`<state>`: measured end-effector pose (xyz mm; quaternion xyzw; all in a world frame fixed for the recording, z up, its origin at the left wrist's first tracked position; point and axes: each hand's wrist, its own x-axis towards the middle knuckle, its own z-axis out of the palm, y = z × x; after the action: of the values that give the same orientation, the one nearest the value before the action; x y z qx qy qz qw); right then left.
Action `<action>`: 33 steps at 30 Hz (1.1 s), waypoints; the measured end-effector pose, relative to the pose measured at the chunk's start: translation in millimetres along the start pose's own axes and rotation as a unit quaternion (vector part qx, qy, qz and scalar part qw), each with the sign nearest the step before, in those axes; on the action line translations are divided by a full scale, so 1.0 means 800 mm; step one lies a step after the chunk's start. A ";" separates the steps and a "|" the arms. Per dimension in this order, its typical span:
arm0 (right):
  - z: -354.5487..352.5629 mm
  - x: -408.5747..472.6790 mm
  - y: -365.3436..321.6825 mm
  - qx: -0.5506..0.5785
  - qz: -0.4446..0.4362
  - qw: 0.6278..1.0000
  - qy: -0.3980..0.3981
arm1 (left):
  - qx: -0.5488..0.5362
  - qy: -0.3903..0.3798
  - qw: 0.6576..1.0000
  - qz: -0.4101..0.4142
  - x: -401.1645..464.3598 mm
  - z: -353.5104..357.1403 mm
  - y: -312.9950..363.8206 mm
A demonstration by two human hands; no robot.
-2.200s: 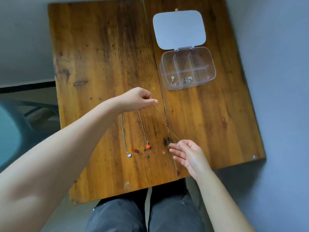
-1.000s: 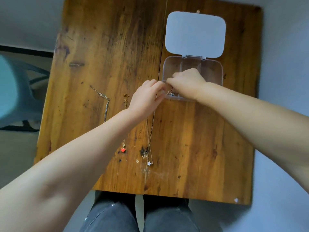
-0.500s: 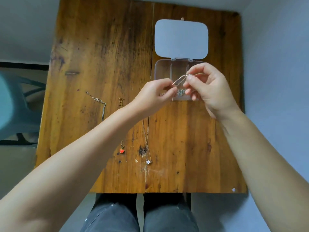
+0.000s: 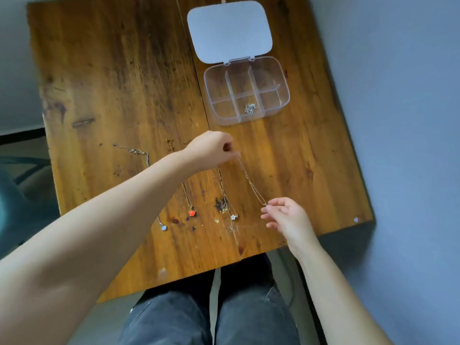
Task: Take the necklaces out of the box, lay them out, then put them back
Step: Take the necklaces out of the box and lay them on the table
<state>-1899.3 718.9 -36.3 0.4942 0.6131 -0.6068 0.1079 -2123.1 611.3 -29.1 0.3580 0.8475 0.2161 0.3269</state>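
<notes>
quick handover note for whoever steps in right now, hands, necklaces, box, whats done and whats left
Left hand pinches the top end of a thin gold chain necklace; right hand pinches its lower end, stretched just above the wooden table.
Already laid out: silver necklace with pale pendant, chain with red pendant, chain with star pendant.
Clear plastic compartment box, lid open, holds one bunched silver necklace.
Left: lay down this chain, take out the last one, then return all.

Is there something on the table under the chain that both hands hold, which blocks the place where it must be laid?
Nothing visible blocks it. The chain is stretched between the left hand and the right hand, over bare wood of the table. The nearest laid necklace, with a star pendant, lies just to its left, apart from it.
</notes>
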 end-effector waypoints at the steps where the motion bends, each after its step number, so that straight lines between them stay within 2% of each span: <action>1: 0.010 -0.001 0.012 -0.030 -0.003 0.999 0.017 | 0.041 0.020 0.999 0.020 0.003 0.008 0.002; 4: 0.033 -0.002 0.038 -0.088 -0.020 0.993 0.075 | 0.142 0.058 0.986 0.071 0.014 0.034 0.010; 7: 0.041 0.000 0.047 -0.157 -0.052 0.980 0.107 | 0.197 0.081 0.974 0.081 0.021 0.051 0.009; 11: 0.028 0.005 0.040 -0.282 -0.063 0.956 0.060 | 0.240 0.087 0.965 0.058 0.023 0.062 0.001; 14: 0.006 0.018 0.007 -0.311 -0.087 0.946 0.016 | 0.233 0.102 0.964 0.072 0.019 0.062 0.001; 18: -0.022 0.065 -0.095 -0.288 -0.215 0.933 0.032 | 0.178 0.216 0.959 0.038 0.013 0.046 0.006; 21: -0.018 0.114 -0.181 -0.349 -0.338 0.873 0.037 | 0.155 0.280 0.947 -0.028 0.018 0.031 0.009; 24: 0.008 0.162 -0.242 -0.486 -0.392 0.781 -0.010 | 0.161 0.262 0.949 -0.067 0.027 0.022 0.004; 27: 0.033 0.191 -0.268 -0.635 -0.379 0.666 -0.096 | 0.157 0.270 0.947 -0.079 0.032 0.023 0.001; 29: 0.039 0.198 -0.275 -0.694 -0.360 0.607 -0.140 | 0.159 0.274 0.944 -0.095 0.035 0.026 0.002; 31: 0.041 0.202 -0.277 -0.726 -0.343 0.571 -0.173 | 0.157 0.274 0.942 -0.113 0.039 0.029 0.005; 33: 0.042 0.206 -0.276 -0.742 -0.321 0.551 -0.205 | 0.148 0.279 0.940 -0.129 0.042 0.032 0.009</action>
<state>-2158.0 818.1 -24.2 -0.1288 0.9251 -0.0155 0.3570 -2119.8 644.4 -56.0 0.2156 0.9660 0.1351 0.0456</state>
